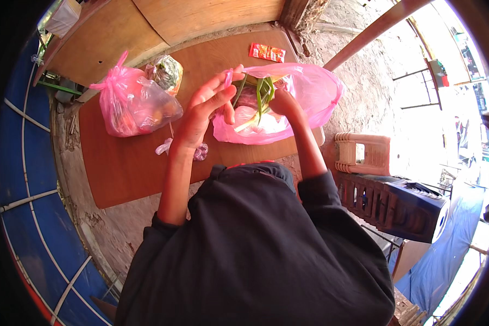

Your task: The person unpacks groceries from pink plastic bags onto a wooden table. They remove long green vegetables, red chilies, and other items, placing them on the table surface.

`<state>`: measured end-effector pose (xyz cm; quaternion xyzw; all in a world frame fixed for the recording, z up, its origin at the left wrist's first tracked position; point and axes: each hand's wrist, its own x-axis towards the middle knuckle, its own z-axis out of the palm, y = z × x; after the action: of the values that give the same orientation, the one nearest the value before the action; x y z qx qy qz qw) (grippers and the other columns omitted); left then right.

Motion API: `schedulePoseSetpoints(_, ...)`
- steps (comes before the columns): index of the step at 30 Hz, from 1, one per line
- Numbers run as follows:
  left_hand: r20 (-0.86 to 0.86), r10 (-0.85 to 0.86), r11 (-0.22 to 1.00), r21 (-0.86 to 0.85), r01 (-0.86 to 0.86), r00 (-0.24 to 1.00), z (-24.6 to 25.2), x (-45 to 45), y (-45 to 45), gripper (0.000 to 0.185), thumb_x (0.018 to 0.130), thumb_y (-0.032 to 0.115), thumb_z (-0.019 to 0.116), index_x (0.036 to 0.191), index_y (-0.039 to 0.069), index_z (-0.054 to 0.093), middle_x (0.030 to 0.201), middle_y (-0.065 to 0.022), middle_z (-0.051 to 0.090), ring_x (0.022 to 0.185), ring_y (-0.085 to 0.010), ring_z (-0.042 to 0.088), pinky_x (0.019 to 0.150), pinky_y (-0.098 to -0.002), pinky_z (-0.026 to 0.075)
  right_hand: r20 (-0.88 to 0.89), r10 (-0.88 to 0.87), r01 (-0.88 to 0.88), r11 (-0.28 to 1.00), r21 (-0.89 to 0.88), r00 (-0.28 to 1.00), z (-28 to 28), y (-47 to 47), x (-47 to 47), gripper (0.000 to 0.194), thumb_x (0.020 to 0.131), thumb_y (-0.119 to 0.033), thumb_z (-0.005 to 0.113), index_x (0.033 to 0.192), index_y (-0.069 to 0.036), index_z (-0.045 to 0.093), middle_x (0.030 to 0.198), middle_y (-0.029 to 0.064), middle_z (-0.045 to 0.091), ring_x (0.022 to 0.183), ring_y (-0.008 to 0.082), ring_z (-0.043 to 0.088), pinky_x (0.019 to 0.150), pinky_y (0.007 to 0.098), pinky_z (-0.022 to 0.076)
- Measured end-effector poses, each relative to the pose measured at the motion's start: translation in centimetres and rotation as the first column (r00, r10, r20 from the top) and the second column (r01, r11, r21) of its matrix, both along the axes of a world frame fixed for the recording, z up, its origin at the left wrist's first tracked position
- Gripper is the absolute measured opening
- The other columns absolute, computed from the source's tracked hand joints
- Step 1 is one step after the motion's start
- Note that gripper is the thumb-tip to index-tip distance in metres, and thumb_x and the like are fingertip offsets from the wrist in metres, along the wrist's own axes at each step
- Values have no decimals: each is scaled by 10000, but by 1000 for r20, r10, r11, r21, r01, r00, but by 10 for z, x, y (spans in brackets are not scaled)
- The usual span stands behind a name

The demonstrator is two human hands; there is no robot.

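A pink plastic bag point(318, 93) lies open on the brown table point(126, 171). My left hand point(205, 104) holds its left edge, with a twisted pink handle looped at the fingers. Inside the bag, long green leaves with a pale stalk, perhaps spring onion point(261, 95), lie over a pale pink bundle point(248, 116) wrapped in plastic. My right hand point(286, 102) reaches into the bag from the right, beside the green leaves. Its fingertips are hidden, so whether it grips anything cannot be seen.
On the left stands a tied pink bag point(120, 106) against a clear bag of leafy greens point(166, 73). Red sachets point(267, 53) lie at the table's far edge. A small knotted purple bag point(201, 151) is near my left wrist. Plastic stools point(366, 154) stand at right.
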<state>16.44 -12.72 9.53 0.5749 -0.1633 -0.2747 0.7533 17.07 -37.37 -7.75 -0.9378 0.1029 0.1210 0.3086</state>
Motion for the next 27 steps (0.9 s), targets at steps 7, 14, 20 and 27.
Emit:
schedulePoseSetpoints(7, -3, -36, 999, -13, 36, 999, -3, 9, 4, 714, 900, 391, 657, 1417, -37, 413, 1391, -109, 499, 643, -79, 513, 748, -229, 453, 22, -464, 440, 853, 280, 885, -145, -29, 27, 466, 760, -248, 622, 984, 161, 626, 938, 343, 653, 936, 427, 663, 844, 469, 512)
schedulePoseSetpoints(14, 42, -112, 994, 22, 111, 993, -16, 20, -2, 734, 868, 422, 668, 1399, -26, 432, 1478, -109, 435, 671, -95, 525, 710, -240, 455, -22, -555, 535, 789, 303, 831, -121, -6, 10, 372, 654, -219, 720, 902, 56, 685, 844, 253, 691, 831, 368, 691, 760, 426, 529)
schedulePoseSetpoints(20, 73, -72, 995, -64, 77, 995, -20, 21, -9, 797, 829, 439, 703, 1408, -29, 419, 1506, -138, 389, 677, -102, 537, 722, -247, 459, 173, -306, 237, 913, 333, 936, -75, 9, -2, 274, 733, -153, 630, 938, 17, 696, 857, 253, 678, 786, 389, 667, 758, 467, 507)
schedulePoseSetpoints(27, 32, -68, 984, -161, 73, 997, -21, 21, -14, 860, 812, 355, 764, 1439, -59, 347, 1520, -157, 359, 946, -95, 542, 734, -240, 456, -180, -426, 343, 344, 874, 886, -132, -31, 26, 596, 965, -438, 310, 1087, 43, 640, 1100, 198, 664, 972, 270, 621, 871, 370, 453)
